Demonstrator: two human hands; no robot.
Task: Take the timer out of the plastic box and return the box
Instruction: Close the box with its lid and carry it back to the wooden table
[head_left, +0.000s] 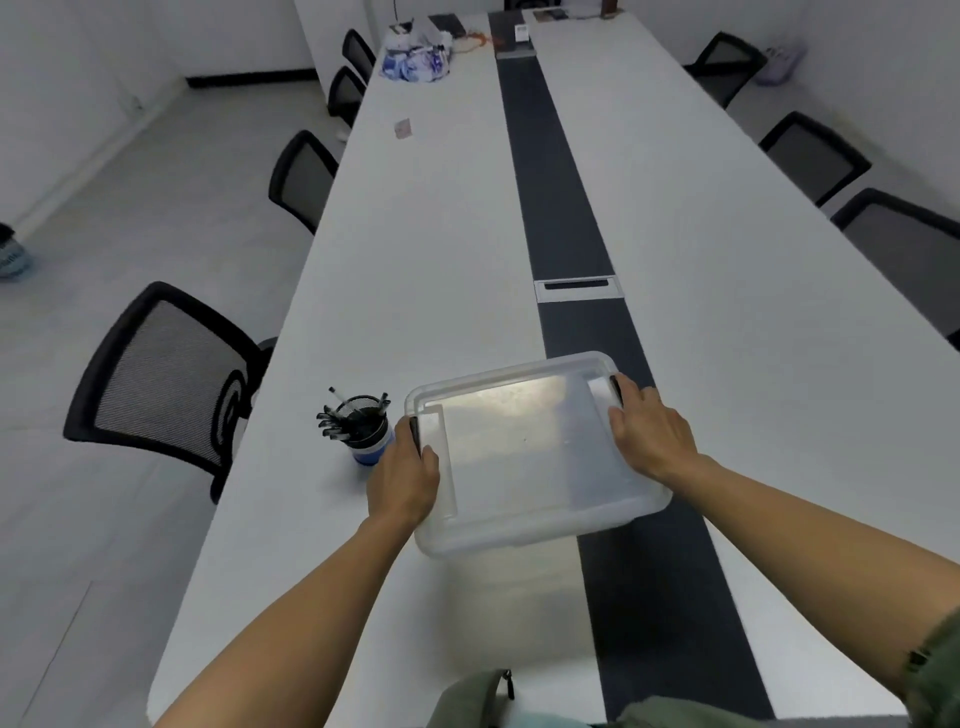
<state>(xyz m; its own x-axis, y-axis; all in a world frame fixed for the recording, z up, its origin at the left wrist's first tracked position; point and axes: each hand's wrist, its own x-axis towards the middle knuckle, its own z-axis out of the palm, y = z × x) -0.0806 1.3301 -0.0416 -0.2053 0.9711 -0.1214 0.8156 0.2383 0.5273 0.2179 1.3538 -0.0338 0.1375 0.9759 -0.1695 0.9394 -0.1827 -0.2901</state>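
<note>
The lidded plastic box (530, 447) sits between both hands: left hand (405, 480) clamps its nine o'clock end, right hand (652, 431) its three o'clock end.

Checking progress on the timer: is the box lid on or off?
On. The lid sits flat over the box, both hands at its end latches.

No text, number or brand can be read anywhere. Print is borne by a small white box (521, 33) at the table's far end, but it is blurred.
</note>
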